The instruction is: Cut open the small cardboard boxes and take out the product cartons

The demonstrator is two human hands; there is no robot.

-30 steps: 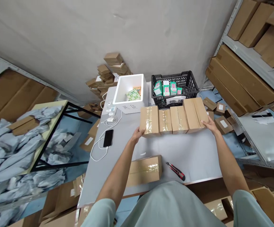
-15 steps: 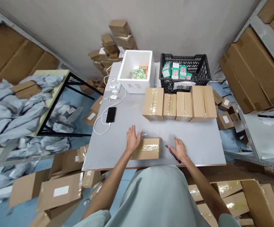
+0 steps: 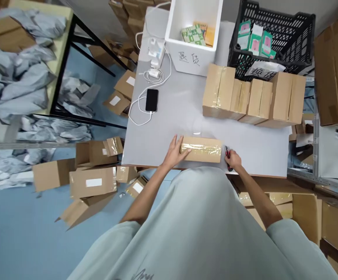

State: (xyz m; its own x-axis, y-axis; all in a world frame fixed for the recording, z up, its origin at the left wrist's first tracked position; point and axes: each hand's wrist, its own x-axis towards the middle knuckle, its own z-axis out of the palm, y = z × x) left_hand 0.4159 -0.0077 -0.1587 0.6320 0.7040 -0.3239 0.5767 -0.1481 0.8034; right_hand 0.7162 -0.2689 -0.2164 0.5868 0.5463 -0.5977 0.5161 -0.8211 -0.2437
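Note:
A small taped cardboard box [image 3: 202, 150] lies near the table's front edge, clear tape running along its top. My left hand [image 3: 174, 153] holds its left end, with the thumb over the top and the fingers along the side. To the right of the box, my right hand [image 3: 233, 160] is closed around a red and black utility knife [image 3: 227, 152]. The knife points away from me, close to the box's right end; I cannot tell whether its blade is out.
Several taped boxes [image 3: 253, 99] stand in a row at the back right, before a black crate [image 3: 295, 41] of small green packs. A white foam box [image 3: 192, 58], a phone [image 3: 151, 100] on a cable and a power strip [image 3: 156, 52] are on the grey table [image 3: 174, 116].
My right hand has closed around the utility knife and turned it more upright. My left hand has come to hold the box's left end. The camera has tilted further down.

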